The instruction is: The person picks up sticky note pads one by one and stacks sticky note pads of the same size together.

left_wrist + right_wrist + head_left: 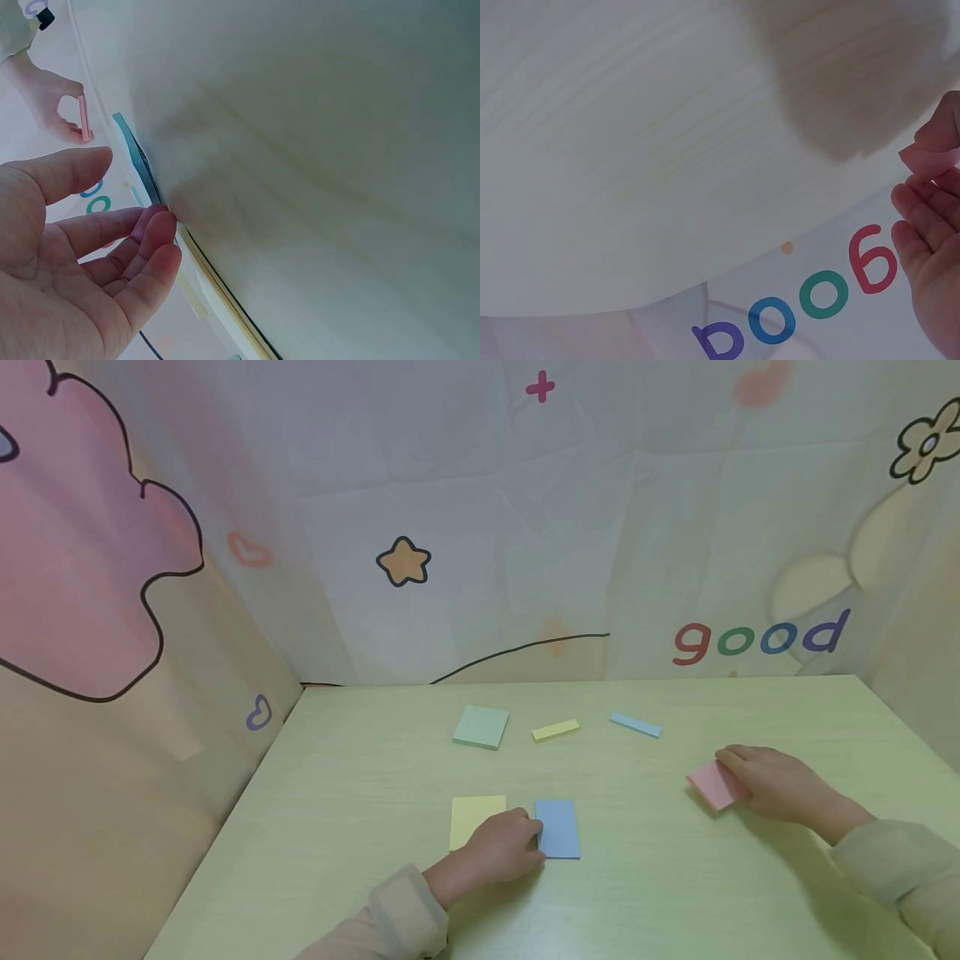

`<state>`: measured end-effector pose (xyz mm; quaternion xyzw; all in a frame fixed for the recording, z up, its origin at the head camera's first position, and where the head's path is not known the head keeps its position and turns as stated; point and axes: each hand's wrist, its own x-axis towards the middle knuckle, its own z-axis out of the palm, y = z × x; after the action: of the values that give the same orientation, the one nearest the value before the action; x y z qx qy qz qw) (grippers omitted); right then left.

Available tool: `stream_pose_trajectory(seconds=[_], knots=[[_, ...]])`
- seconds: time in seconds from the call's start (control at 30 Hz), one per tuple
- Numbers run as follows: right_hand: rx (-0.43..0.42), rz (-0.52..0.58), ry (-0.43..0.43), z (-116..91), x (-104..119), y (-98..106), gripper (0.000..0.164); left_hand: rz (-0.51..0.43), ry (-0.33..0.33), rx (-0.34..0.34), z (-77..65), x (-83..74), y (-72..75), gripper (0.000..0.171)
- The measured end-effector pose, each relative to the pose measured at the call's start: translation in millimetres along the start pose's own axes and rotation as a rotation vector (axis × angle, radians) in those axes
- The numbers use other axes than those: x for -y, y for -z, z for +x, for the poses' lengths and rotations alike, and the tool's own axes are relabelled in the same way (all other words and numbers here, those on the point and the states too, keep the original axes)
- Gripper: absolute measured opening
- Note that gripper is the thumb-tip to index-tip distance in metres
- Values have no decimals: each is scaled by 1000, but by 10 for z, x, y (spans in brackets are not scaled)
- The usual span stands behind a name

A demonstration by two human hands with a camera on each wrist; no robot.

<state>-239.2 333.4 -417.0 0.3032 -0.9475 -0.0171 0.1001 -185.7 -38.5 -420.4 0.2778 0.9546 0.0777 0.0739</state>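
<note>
My right hand holds a pink sticky note pad between thumb and fingers, tilted above the table on the right. In the right wrist view, part of the pink pad shows at the right edge. My left hand is low over the table, its fingertips at the left edge of a blue sticky note pad. The left wrist view shows its thumb well apart from its loosely bent fingers. A yellow sticky note pad lies partly hidden behind the left hand.
Farther back on the pale table lie a green sticky note pad, a narrow yellow strip pad and a narrow blue strip pad. A printed cloth hangs behind the table and along its sides.
</note>
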Motion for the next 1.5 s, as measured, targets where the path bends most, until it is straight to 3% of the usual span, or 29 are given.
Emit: stream_pose_trajectory(seconds=[0.53, 0.93, 1.5], knots=[[-44, 7, 53, 120, 206, 41, 47, -19, -46, -15, -31, -5, 15, 13], [-29, 3, 88, 208, 376, 90, 48, -30, -47, -8, -42, -11, 33, 12], [-65, 23, 174, 357, 631, 123, 51, -108, -41, -7, -47, 8, 33, 22]])
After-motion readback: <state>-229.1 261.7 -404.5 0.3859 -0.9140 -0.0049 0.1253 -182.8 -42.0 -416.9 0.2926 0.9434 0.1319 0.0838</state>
